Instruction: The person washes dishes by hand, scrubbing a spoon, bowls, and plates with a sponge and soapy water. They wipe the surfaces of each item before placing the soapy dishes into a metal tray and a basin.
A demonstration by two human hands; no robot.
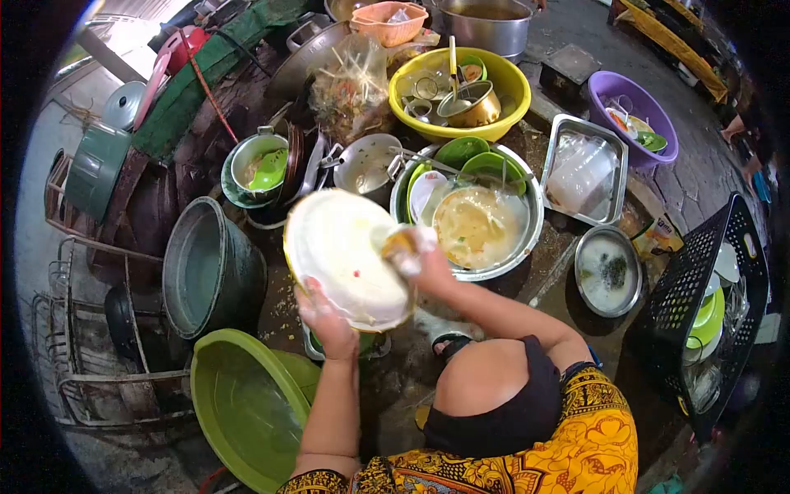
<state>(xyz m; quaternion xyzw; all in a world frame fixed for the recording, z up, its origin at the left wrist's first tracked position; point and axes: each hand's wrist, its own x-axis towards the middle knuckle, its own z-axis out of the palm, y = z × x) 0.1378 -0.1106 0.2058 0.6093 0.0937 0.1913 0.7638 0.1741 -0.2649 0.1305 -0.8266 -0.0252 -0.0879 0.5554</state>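
Note:
My left hand (329,327) is closed on the lower left edge of a large white plate (341,255) with a yellow rim, tilted up in front of me. Pressed to the right part of its face is a sponge (397,244), yellowish and foamy, in my right hand (429,267); motion blurs it. A small red spot shows on the plate. Just beyond it is a metal basin (535,216) with cloudy water, a bowl of broth-like liquid (477,222) and green bowls (494,167). To the right of my forearm lies a metal bowl (634,292) with suds and a dark scrubber (613,270).
A green tub (239,412) and a grey bucket (177,272) of water stand left. A black crate (671,329) of dishes is at right. Farther back are a yellow basin (520,90), a purple basin (605,82), a metal tray (547,160) and a bag of scraps (350,86).

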